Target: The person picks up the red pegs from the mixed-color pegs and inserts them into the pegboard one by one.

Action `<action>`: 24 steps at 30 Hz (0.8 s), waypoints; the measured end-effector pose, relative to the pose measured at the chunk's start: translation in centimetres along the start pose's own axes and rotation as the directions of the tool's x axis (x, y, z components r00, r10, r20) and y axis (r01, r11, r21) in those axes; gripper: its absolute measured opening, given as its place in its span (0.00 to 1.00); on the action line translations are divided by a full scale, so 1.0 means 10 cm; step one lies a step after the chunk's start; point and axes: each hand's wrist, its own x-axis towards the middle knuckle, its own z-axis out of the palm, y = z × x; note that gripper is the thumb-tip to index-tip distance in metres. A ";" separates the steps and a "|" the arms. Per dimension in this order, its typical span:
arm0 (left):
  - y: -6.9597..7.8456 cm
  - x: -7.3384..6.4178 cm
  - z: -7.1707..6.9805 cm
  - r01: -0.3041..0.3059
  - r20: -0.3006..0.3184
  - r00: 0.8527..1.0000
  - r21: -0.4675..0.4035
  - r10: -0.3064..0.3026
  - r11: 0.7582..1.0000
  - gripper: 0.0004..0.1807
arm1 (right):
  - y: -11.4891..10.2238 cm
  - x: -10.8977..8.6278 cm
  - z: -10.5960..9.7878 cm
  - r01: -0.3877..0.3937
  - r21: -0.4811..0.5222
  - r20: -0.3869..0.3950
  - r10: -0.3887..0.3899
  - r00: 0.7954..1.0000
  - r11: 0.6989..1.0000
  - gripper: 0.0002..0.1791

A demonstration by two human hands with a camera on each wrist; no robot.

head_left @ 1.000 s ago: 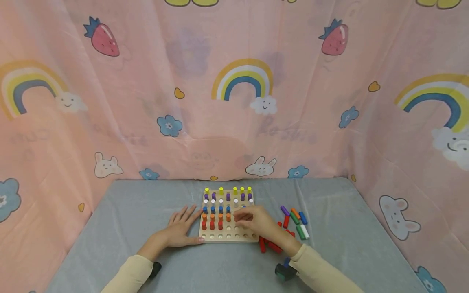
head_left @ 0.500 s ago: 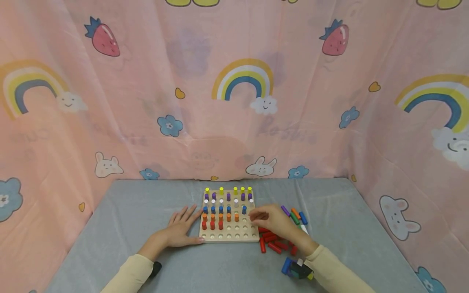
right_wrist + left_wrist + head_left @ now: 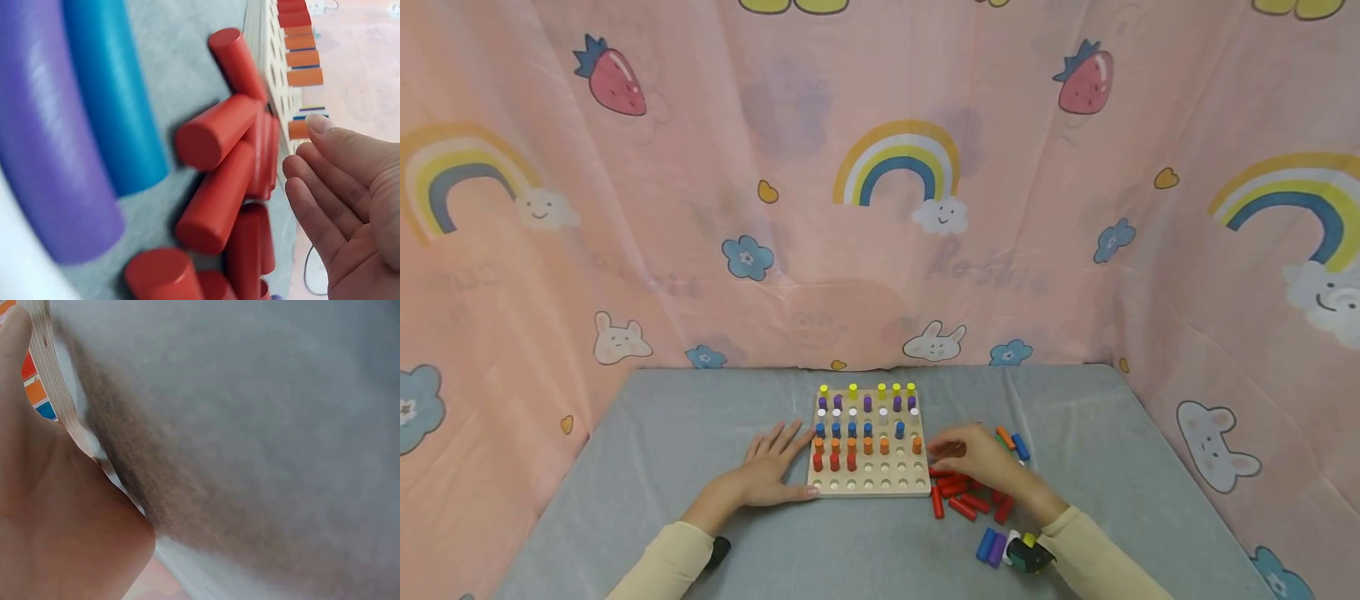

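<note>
A wooden peg board [image 3: 880, 493] on the grey table carries rows of upright pegs: yellow, purple, white, blue, orange and red from back to front. My left hand [image 3: 766, 477] lies flat with spread fingers at its left edge, the thumb at the front corner. Just right of the board hovers my right hand [image 3: 976, 457], fingers loosely bent. The right wrist view shows that hand [image 3: 359, 209] with thumb and fingers apart, holding nothing. An orange peg [image 3: 917, 446] stands at the right end of its row. Below the right hand lies a pile of red pegs [image 3: 962, 507].
A blue peg [image 3: 986, 545] and a purple peg [image 3: 997, 550] lie with white and yellow ones near the right wrist. Beyond the right hand are an orange peg [image 3: 1005, 437] and another blue peg [image 3: 1020, 447]. A pink printed curtain [image 3: 880, 283] hangs behind the table.
My right hand has moved right, from over the orange row to beside the board. Two more orange pegs now show in that row where the hand was. The left hand has stayed still.
</note>
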 end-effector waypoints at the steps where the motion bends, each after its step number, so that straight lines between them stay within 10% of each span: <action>1: 0.00 0.00 0.00 0.003 0.004 1.000 0.005 -0.003 1.000 0.57 | 0.02 -0.01 0.00 -0.004 -0.004 0.004 0.004 1.000 1.000 0.12; 24: -0.03 0.01 0.04 -0.005 -0.007 1.000 -0.027 0.005 1.000 0.57 | 0.20 0.05 0.01 -0.046 0.061 0.088 0.041 0.995 0.997 0.12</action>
